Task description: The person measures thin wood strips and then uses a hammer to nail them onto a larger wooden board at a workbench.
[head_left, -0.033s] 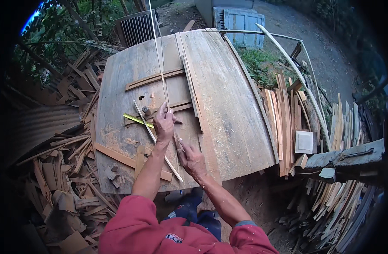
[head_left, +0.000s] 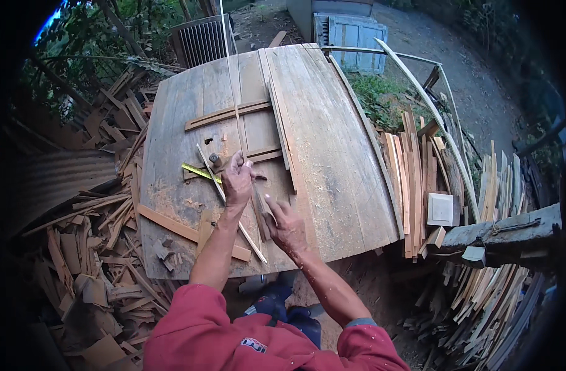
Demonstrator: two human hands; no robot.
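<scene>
A long thin wooden strip (head_left: 236, 102) runs from beyond the table's far edge toward me. My left hand (head_left: 237, 180) is closed round it, thumb and fingers pinched together. My right hand (head_left: 285, 227) grips a narrow brown length of wood below, apparently the strip's near end; the left hand hides the join. A dark brown piece (head_left: 259, 177) pokes out beside my left hand, its kind unclear. Left of that hand are a dark rounded wooden piece (head_left: 217, 161), a yellow measuring tape (head_left: 199, 172) and a pale slanting stick (head_left: 249, 238).
The plank table (head_left: 344, 179) carries shavings, a slatted wooden frame (head_left: 227, 114) and a reddish board (head_left: 168, 224). Scrap wood (head_left: 85, 260) is heaped at the left. Upright offcuts (head_left: 409, 191) and a concrete beam (head_left: 502, 229) stand at the right.
My right hand has shifted slightly up and to the right, its fingers a little more raised. The left hand stays nearly in place, and the dark rounded piece beside it shows more.
</scene>
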